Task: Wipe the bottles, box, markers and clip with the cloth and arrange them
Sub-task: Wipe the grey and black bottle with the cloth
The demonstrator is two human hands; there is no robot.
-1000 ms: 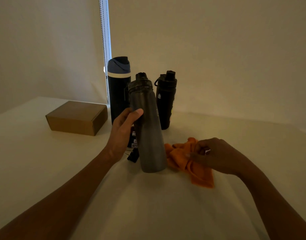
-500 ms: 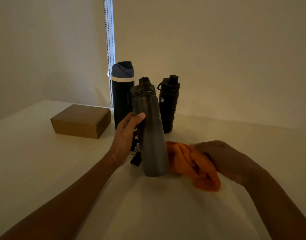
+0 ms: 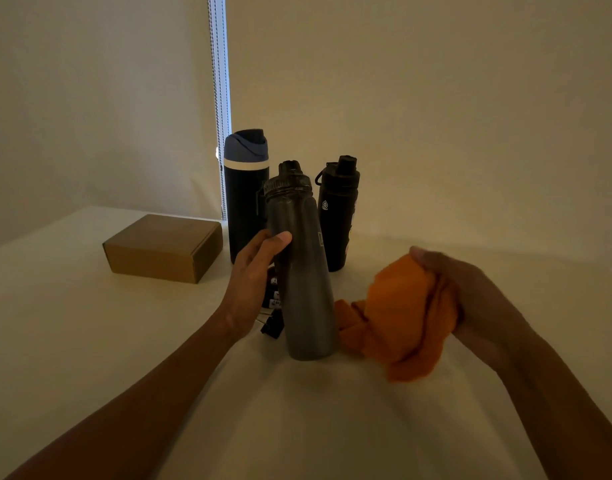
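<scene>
Pale desk (image 3: 90, 341) centre: a tall smoky-grey plastic bottle (image 3: 306, 289), likely light, rigid and slick, is gripped mid-body by the left hand (image 3: 259, 271), while the right hand (image 3: 467, 292) clutches a soft orange cloth (image 3: 401, 317) beside it.

Tilted grey bottle (image 3: 306, 289) beside bunched orange cloth (image 3: 401, 323); blue-lidded bottle (image 3: 244, 202), black bottle (image 3: 337, 216), cardboard box (image 3: 166, 247) behind (perhaps markers (image 3: 275, 295), half hidden)

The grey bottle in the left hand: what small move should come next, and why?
Probably bring the orange cloth across onto the side of the grey bottle and begin rubbing. The left hand grips the bottle roughly upright, and the right hand holds the cloth bunched right beside it, so both seem ready for wiping.
</scene>
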